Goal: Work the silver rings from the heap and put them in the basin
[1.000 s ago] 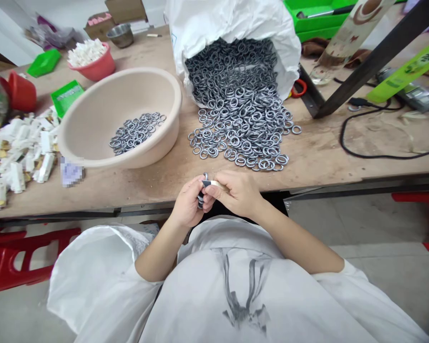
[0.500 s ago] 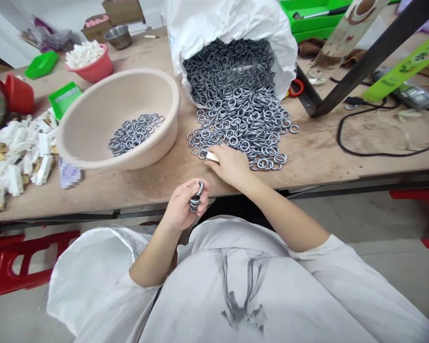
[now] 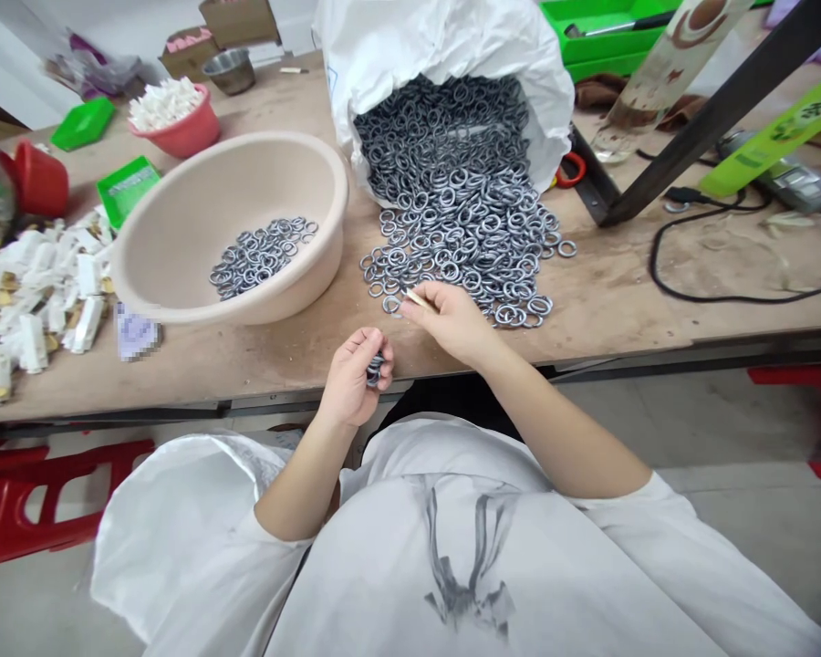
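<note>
My left hand (image 3: pixel 352 379) is curled around several grey metal rings (image 3: pixel 374 370) at the table's front edge. Between the thumb and fingers of my right hand (image 3: pixel 462 324) is a small, flat, pale tool (image 3: pixel 420 300); its exact kind is unclear. That hand is at the front of a loose pile of grey rings (image 3: pixel 462 228), which spills from a white sack (image 3: pixel 444 41) lying on its side. To the left, a large beige basin (image 3: pixel 133 219) has more grey rings (image 3: pixel 260 260) at its bottom.
White plastic parts (image 3: pixel 31 342) are heaped at the left of the wooden table (image 3: pixel 287 351). Behind them are a red bowl (image 3: pixel 195 137) of white pieces and a green tray (image 3: pixel 127 192). A dark metal frame (image 3: pixel 711 119), red-handled scissors (image 3: pixel 573 171) and a black cable (image 3: pixel 653 260) are on the right.
My left hand has risen slightly and its fingers have closed further over the rings. My right hand has drawn a little right and downward, and the pale tool has turned in its grip.
</note>
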